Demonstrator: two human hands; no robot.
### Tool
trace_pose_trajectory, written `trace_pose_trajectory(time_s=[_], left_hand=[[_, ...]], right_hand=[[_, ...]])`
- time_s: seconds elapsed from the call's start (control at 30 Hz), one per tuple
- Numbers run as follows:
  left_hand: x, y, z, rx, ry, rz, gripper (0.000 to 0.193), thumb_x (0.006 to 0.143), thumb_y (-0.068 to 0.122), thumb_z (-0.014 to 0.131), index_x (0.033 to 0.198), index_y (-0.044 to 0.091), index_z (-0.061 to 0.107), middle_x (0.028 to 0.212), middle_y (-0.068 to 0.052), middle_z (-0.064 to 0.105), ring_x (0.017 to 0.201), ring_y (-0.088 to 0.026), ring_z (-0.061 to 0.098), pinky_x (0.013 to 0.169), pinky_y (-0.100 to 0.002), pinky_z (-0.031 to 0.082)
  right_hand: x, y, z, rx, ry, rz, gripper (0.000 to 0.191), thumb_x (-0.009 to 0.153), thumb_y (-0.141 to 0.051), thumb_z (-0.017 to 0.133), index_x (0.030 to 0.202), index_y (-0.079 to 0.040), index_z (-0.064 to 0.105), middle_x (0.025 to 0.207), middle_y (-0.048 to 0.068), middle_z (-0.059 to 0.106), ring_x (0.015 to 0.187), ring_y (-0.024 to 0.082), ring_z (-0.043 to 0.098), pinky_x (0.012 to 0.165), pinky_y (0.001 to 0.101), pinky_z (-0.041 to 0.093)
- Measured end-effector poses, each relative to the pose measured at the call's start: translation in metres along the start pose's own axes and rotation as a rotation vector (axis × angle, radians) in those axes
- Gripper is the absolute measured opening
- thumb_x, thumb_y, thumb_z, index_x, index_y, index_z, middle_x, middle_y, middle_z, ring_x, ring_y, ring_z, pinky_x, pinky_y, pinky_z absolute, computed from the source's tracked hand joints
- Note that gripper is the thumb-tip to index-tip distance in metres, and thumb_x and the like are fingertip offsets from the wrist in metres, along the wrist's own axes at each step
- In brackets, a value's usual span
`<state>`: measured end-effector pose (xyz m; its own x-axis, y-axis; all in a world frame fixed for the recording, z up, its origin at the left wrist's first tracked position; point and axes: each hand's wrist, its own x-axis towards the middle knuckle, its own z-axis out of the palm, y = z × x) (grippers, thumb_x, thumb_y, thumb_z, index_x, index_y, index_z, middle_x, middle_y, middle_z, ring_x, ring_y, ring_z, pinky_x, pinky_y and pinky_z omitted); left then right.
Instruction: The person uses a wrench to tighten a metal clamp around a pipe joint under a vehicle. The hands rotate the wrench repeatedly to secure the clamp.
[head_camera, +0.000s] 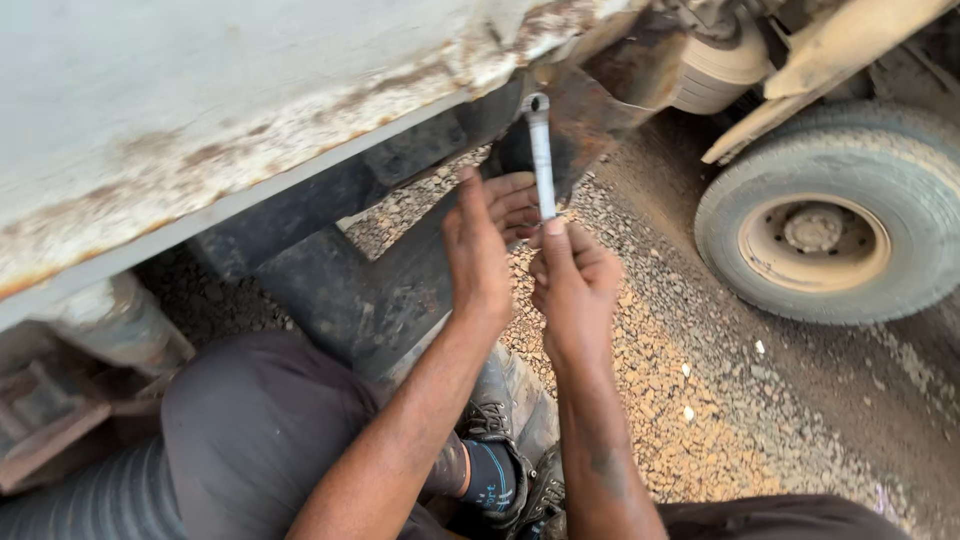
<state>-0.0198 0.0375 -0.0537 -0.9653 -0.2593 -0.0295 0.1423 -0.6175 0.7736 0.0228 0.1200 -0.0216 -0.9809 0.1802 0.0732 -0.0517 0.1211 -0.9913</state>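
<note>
Wrench (541, 160), a slim silver one, stands upright with its head set on a fitting under the rusty truck body (200, 110). Right hand (572, 285) pinches its lower end; left hand (480, 245) curls loosely beside it. The fitting looks still mounted.

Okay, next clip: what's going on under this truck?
A person crouches on gravel beside a rusty white truck body. The right hand grips the lower end of a silver wrench, whose top end sits up at the dark underframe. The left hand is open beside the wrench shaft. A truck wheel stands to the right.
</note>
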Motion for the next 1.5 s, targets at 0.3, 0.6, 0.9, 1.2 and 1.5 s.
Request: trace_pose_trajectory(time_s=[0.3, 0.6, 0.9, 1.2, 1.5], left_hand=[[-0.009, 0.024, 0.01, 0.01, -0.066, -0.078, 0.066, 0.109, 0.047, 0.026, 0.118, -0.006, 0.065, 0.108, -0.021, 0.076, 0.093, -0.025, 0.071, 0.087, -0.037, 0.055], [-0.029, 0.033, 0.029, 0.332, -0.285, 0.052, 0.046, 0.109, 0.028, 0.04, 0.126, -0.007, 0.065, 0.114, -0.014, 0.075, 0.102, -0.017, 0.068, 0.087, -0.032, 0.056], [-0.031, 0.031, 0.03, 0.531, -0.319, 0.097, 0.034, 0.105, 0.017, 0.052, 0.127, -0.003, 0.068, 0.11, -0.013, 0.078, 0.096, -0.013, 0.071, 0.081, -0.028, 0.058], [-0.033, 0.026, 0.029, 0.617, -0.272, 0.111, 0.032, 0.104, 0.019, 0.057, 0.123, 0.0, 0.074, 0.1, -0.014, 0.078, 0.09, -0.014, 0.068, 0.077, -0.031, 0.056], [-0.029, 0.02, 0.024, 0.575, -0.279, 0.131, 0.036, 0.105, 0.023, 0.053, 0.118, -0.004, 0.074, 0.102, -0.014, 0.078, 0.093, -0.015, 0.072, 0.08, -0.031, 0.059]], right_hand=[[0.002, 0.019, 0.001, 0.159, -0.003, -0.16, 0.028, 0.107, -0.022, 0.061, 0.089, -0.001, 0.066, 0.07, -0.004, 0.056, 0.064, 0.005, 0.048, 0.055, 0.0248, 0.039], [-0.007, 0.01, 0.003, 0.127, 0.118, -0.235, 0.023, 0.107, -0.016, 0.057, 0.094, 0.001, 0.065, 0.073, -0.003, 0.06, 0.069, 0.005, 0.051, 0.059, 0.0265, 0.045], [-0.005, 0.015, 0.005, 0.15, 0.096, -0.228, 0.023, 0.111, -0.017, 0.049, 0.102, -0.001, 0.061, 0.077, -0.001, 0.06, 0.073, 0.004, 0.053, 0.06, 0.0263, 0.045], [0.008, 0.023, -0.001, 0.206, 0.091, -0.284, 0.027, 0.112, -0.018, 0.049, 0.096, 0.001, 0.06, 0.077, -0.001, 0.057, 0.074, 0.004, 0.051, 0.06, 0.0259, 0.045], [0.009, 0.031, 0.0, 0.307, -0.013, -0.192, 0.036, 0.112, -0.023, 0.048, 0.091, 0.001, 0.062, 0.072, -0.003, 0.057, 0.068, 0.004, 0.05, 0.055, 0.0255, 0.042]])
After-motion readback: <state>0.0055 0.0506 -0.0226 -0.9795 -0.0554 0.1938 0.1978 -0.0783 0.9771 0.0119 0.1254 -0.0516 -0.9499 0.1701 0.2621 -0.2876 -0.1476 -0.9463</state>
